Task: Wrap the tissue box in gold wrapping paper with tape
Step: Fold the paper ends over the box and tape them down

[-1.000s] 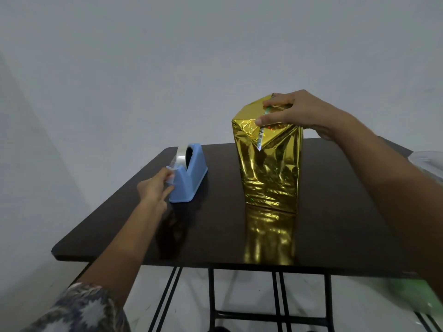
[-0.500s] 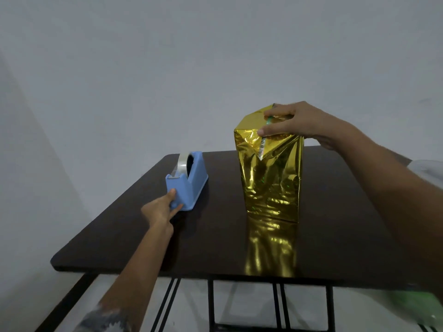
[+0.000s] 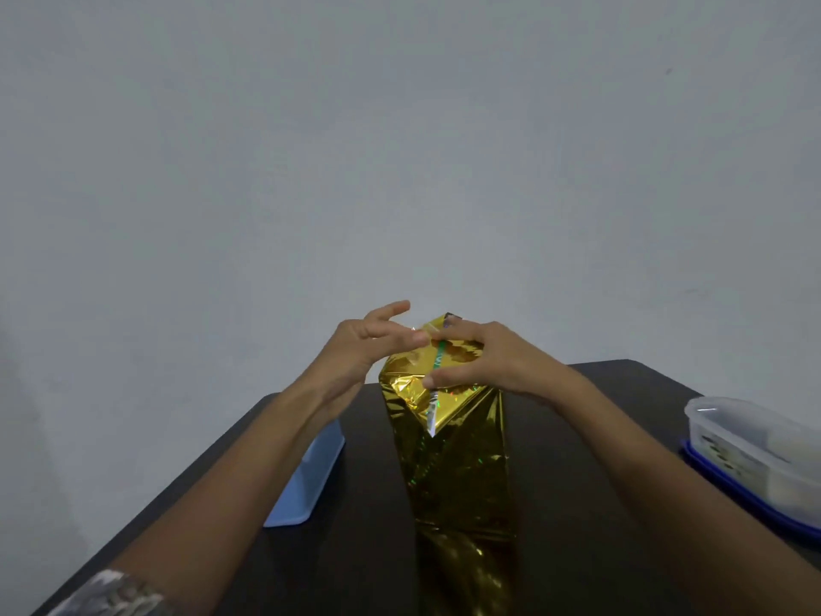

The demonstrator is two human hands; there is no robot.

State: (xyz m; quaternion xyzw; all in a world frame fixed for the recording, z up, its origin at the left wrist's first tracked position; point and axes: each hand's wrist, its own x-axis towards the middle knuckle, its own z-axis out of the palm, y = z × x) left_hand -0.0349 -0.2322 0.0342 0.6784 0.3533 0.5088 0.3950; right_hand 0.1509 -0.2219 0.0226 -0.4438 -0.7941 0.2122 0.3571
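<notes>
The right hand (image 3: 484,360) grips the top of the tissue box (image 3: 457,473), fingers curled over the folded gold wrapping paper (image 3: 444,415). The box stands upright mid-tabletop (image 3: 599,504). The left hand (image 3: 364,349) has left the blue tape dispenser (image 3: 306,477) and risen to the box top. Its forefinger and thumb are together and its other fingers spread; what they pinch I cannot tell.

Upright gold-wrapped tissue box (image 3: 453,460) on table (image 3: 622,504)
</notes>
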